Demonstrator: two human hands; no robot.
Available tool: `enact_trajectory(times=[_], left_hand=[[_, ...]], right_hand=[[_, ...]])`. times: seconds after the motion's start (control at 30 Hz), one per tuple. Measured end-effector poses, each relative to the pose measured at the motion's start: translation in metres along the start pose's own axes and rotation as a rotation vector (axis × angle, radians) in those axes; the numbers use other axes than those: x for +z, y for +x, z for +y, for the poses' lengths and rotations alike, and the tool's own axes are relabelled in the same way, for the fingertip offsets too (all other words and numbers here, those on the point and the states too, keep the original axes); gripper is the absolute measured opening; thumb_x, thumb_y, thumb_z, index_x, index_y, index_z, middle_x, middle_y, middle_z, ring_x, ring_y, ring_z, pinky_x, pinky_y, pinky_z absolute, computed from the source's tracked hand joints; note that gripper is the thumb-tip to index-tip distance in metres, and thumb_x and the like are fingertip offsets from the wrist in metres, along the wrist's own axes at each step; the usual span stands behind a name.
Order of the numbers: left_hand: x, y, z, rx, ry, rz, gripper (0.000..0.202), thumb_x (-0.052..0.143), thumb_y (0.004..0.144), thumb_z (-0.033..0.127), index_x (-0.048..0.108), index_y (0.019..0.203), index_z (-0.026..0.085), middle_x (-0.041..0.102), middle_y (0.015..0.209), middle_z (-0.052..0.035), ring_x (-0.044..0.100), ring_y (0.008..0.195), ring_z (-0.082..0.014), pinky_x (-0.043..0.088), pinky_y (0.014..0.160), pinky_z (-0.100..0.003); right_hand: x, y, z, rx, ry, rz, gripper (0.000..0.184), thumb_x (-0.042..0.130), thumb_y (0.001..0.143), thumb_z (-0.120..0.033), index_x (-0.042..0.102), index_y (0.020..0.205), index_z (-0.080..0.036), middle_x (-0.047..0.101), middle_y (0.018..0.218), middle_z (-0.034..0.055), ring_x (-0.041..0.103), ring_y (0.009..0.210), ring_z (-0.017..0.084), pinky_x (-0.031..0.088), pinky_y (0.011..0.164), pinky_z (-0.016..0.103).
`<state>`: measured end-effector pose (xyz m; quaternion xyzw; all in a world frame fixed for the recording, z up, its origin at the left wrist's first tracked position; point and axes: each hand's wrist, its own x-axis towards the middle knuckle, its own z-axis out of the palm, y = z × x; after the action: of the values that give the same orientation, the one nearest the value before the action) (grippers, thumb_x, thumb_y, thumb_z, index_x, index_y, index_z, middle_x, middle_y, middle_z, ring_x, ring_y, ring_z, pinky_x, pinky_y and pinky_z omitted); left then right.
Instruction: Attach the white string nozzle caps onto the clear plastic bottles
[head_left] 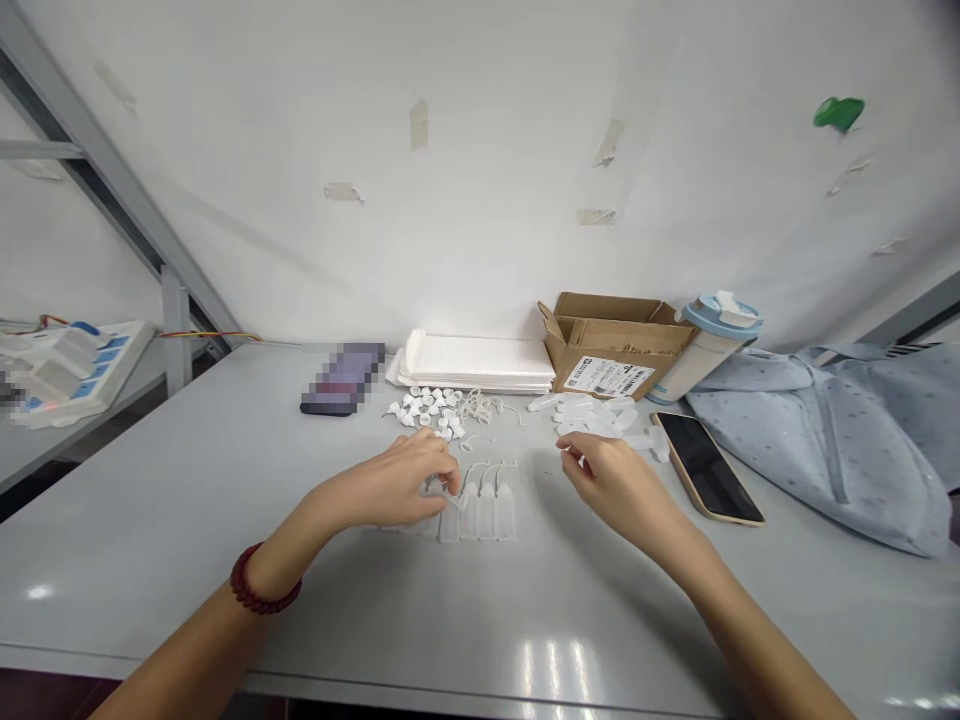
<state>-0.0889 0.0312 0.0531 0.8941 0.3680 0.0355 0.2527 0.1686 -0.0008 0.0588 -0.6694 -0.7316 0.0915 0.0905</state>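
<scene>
Over a row of translucent plastic sleeves [487, 515] is my left hand [409, 480], palm down, with a red beaded bracelet at its wrist. Its thumb and forefinger are closed together at the top of one sleeve; what they hold, if anything, is unclear. The sleeves to its right lie side by side with thin white cords at their tops, and the hand hides others. My right hand [604, 470] hovers in front of a pile of loose translucent pieces [592, 412]. Its fingers are curled in, and their contents cannot be made out.
Small white caps [426, 405] and a tangle of white cord [480, 405] lie behind the sleeves. Further back are stacked white trays [480, 360], an open cardboard box [619, 345] and a tumbler [705, 345]. A phone [709, 468] and blue cloth [825, 450] are at right; another phone [349, 380] lies left.
</scene>
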Motion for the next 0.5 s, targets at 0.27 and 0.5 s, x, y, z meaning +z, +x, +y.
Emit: enact_trajectory(times=[0.27,0.5], left_hand=[[0.000,0.000,-0.001,0.101,-0.067,0.110,0.014,0.048,0.080,0.018,0.062,0.079,0.022,0.058,0.082,-0.0014,0.050,0.088,-0.0190,0.043,0.076,-0.029],[-0.003,0.008,0.006,-0.043,-0.194,0.339,0.016,0.048,0.084,0.026,0.061,0.079,0.019,0.063,0.085,-0.0013,0.052,0.065,-0.0124,0.044,0.061,-0.025]], right_hand=[[-0.017,-0.002,0.025,0.023,-0.143,-0.100,0.022,0.050,0.078,-0.017,0.065,0.094,-0.021,0.068,0.083,0.0061,0.062,0.073,0.022,0.034,0.054,0.027],[-0.023,0.001,0.032,0.142,-0.416,-0.192,0.013,0.055,0.074,-0.009,0.064,0.080,-0.017,0.067,0.086,0.0103,0.062,0.077,0.026,0.029,0.052,0.028]])
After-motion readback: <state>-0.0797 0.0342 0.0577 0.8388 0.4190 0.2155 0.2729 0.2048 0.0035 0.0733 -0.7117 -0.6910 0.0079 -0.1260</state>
